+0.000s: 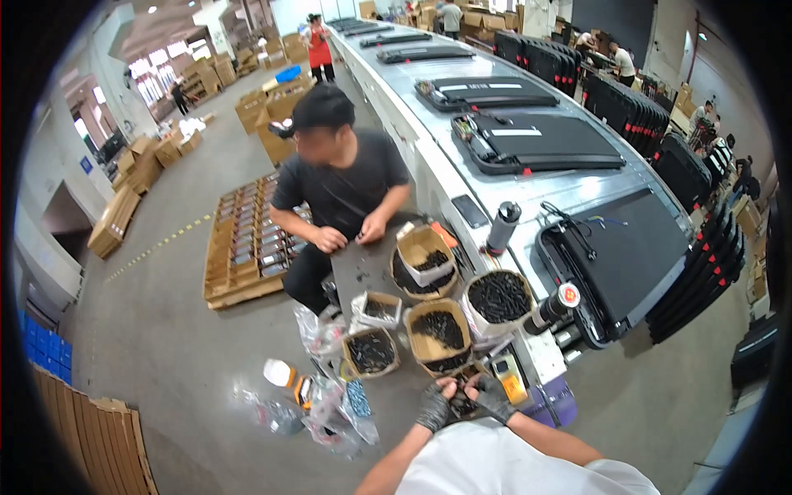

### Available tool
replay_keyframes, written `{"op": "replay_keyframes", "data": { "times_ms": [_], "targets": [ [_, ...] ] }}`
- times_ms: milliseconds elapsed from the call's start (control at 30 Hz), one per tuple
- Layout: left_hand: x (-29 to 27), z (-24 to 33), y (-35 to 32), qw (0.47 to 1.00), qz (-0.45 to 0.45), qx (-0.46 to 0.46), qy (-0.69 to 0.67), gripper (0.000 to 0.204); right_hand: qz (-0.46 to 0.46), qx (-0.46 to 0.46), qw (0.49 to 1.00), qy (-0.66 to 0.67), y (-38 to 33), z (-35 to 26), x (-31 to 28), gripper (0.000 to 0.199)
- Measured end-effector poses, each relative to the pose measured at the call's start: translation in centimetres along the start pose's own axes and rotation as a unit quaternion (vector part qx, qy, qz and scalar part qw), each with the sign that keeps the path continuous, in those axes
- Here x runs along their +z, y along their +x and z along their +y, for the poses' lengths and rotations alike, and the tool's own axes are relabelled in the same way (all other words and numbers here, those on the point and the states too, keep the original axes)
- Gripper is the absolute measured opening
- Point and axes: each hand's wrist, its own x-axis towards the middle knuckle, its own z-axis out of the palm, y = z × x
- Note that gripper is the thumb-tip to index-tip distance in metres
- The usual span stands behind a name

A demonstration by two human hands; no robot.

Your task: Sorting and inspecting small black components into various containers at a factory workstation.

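My left hand [435, 406] and my right hand [492, 398] wear dark grey gloves with bare fingertips. They meet close together over a small box of dark parts [464, 407] at the near edge of the table. The fingers of both are closed in a pinch; whatever lies between them is too small to make out. Just beyond them stands a cardboard box [424, 312] of black parts. A yellow and white packet [511, 384] lies beside my right hand. Farther left is another box of black pieces [370, 351].
A co-worker [351, 173] sits across the grey table [353, 268], hands together over it. A round tub of black pieces [497, 297] stands near the conveyor [516, 188], which carries black treadmill-like decks [536, 142]. Dark cylinders [503, 227] stand on its edge. Plastic bags [330, 417] lie on the floor.
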Motion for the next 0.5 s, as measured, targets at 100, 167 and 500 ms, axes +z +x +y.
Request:
{"op": "replay_keyframes", "data": {
  "times_ms": [100,167,500],
  "targets": [
    [0.8,0.8,-0.7,0.988,0.007,0.029,0.151,0.022,0.018,0.026,0.999,-0.036,-0.6,-1.9,-0.4,0.019],
    [1.1,1.4,-1.0,0.986,-0.001,0.024,0.164,0.021,0.028,-0.003,0.999,-0.038,-0.8,-1.2,-0.4,0.024],
    [2.3,4.8,-0.5,0.978,-0.004,0.091,0.186,0.016,0.061,-0.027,0.997,-0.025,1.4,-1.7,0.4,0.021]
  ]
}}
